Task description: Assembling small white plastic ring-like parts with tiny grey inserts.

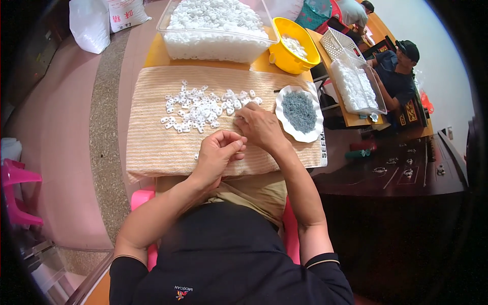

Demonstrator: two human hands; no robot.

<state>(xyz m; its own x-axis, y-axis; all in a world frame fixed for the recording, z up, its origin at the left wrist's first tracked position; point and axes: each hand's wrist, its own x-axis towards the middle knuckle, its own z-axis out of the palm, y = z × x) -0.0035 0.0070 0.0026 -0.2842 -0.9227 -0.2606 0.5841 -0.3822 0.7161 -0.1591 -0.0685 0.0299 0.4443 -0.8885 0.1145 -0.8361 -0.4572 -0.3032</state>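
And there's the black shirt (223, 249), short-sleeved and lightly creased! On it, a small red-and-yellow emblem (181, 294) with pale lettering (183, 288) right beside. On the shirt's right sleeve (328, 277), a thin tan stripe (323, 262) near the edge. Just past the shirt's hem, rumpled khaki trousers (262, 193)! Beyond the shirt's sleeves, left hand (217, 153) and right hand (260, 126), both bare!

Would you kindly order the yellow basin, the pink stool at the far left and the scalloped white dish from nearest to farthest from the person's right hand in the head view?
1. Scalloped white dish: on the cloth, just right of the right hand.
2. Yellow basin: beyond the cloth, up and right.
3. Pink stool: far left.
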